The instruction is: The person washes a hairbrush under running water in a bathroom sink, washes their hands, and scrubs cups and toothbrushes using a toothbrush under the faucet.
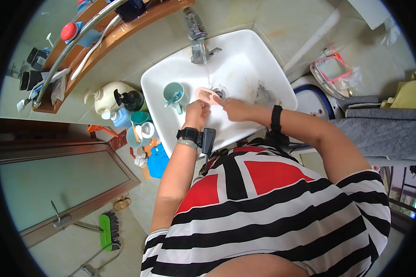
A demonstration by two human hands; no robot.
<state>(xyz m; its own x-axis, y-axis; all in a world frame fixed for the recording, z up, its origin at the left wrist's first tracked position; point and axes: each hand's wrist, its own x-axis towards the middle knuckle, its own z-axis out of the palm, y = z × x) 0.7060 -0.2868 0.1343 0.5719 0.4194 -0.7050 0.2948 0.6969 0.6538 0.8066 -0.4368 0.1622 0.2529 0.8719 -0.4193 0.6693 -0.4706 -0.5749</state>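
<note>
A striped top [263, 217] fills the near view, and past it two bare forearms reach over the white sink [240, 131]. From where I stand, the right hand [238, 111] has its fingers closed on the narrow end of a pink oblong item [205, 95], held over the basin near the drain [220, 91]. The left hand [196, 114] is curled in close at the item's near side — whether it grips too, I can't tell, since its fingertips are hidden.

The work at this point looks like handling the item at the running water [206, 69]; moving it there calls for a firm right-hand hold, I'd judge, and room for the left fingers. Whether the stream hits it or falls just behind is hard to see.

A green cup [176, 87] stands left of the hands, its contents partly hidden. To the right lies something clear and crumpled [265, 96] — too blurred to name. Beyond stands the faucet [195, 25]; the wooden shelf [145, 21] is cut off above.
</note>
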